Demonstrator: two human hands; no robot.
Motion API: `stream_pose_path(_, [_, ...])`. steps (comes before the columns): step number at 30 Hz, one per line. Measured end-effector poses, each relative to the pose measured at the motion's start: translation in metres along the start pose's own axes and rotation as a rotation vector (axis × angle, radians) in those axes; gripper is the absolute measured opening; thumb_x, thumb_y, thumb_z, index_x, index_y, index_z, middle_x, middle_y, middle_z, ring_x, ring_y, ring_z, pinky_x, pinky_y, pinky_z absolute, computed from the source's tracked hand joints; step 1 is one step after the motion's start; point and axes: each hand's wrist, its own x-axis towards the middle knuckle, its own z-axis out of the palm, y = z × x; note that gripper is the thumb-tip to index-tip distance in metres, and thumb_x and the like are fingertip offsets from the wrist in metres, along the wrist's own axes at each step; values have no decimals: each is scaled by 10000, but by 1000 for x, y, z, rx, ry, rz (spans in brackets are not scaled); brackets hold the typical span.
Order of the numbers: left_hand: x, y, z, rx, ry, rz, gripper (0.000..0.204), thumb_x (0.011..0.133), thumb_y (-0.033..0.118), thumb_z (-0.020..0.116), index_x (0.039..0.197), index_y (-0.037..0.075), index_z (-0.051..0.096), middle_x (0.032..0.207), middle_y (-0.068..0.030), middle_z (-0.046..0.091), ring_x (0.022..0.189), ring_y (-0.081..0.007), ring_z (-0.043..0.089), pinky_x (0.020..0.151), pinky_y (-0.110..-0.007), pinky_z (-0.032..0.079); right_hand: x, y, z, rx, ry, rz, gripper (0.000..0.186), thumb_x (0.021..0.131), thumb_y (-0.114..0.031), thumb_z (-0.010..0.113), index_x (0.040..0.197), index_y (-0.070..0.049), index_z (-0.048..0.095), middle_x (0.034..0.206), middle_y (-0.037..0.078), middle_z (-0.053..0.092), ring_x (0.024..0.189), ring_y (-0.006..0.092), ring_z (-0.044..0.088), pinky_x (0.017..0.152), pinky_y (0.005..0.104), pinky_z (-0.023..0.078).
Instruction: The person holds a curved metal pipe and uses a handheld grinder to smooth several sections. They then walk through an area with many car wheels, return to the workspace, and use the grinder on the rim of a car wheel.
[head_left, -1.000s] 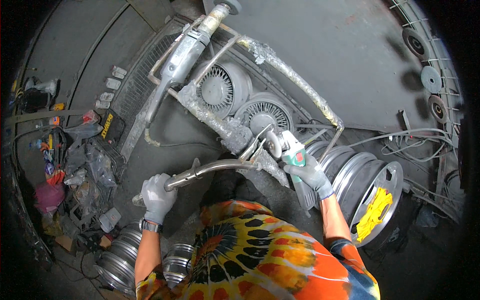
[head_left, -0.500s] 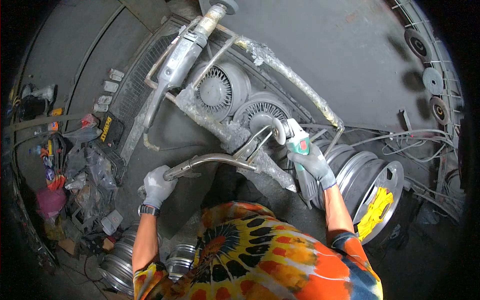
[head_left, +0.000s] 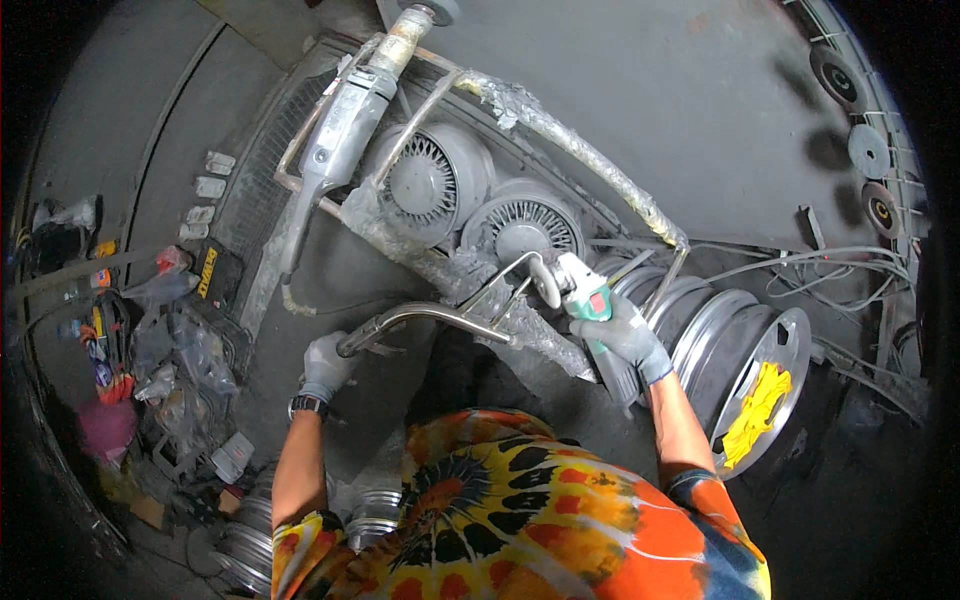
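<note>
Gloved in grey, my left hand point(head_left: 328, 366) grips the left end of a bent metal tube point(head_left: 425, 314). A thin U-shaped bracket point(head_left: 505, 282) rises from the tube's right part, which lies against a dust-crusted frame bar point(head_left: 470, 270). My right hand point(head_left: 628, 342), also gloved, is wrapped round the body of a green and grey angle grinder point(head_left: 588, 297). The grinder's disc point(head_left: 546, 282) is at the bracket's upper right corner; whether they touch I cannot tell. A larger grey power tool point(head_left: 350, 125) rests on the frame's upper left.
Wheel rims point(head_left: 425, 185) lie behind the frame, and more rims point(head_left: 715, 345) are stacked at right, with yellow gloves point(head_left: 757, 415) on one. Spare discs point(head_left: 868, 152) hang along the right edge near loose cables point(head_left: 835, 265). Plastic bags point(head_left: 190, 340) clutter the left.
The bent tube has rolled a little and its left end has moved slightly right with my left hand. The grinder's head has shifted slightly left and down and tilted, with my right hand still round it.
</note>
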Motion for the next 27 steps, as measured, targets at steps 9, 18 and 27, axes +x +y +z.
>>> stream_pose_path(9, [20,-21,20,95,-72,36,199,955,299,708,1038,141,795,1030,-178,791,1009,-450,740,843,-547,586,16,-26,-12,91,18,65,524,890,-289,882,1309,-8,740,1120,75,784,1006,163,706,943,342,561])
stream_pose_path(18, [9,-25,26,36,-64,-61,233,925,297,740,1097,151,795,1060,-176,793,1041,-456,736,881,-561,577,6,-39,8,210,109,162,478,896,-294,874,1260,-5,760,1091,63,787,976,147,705,907,324,560])
stream_pose_path(27, [-39,-2,4,76,172,57,176,846,248,799,998,161,789,960,-132,777,962,-420,736,845,-547,569,-6,-58,32,49,-7,41,562,839,-313,900,1300,-32,745,1165,93,805,1071,180,751,1011,346,574])
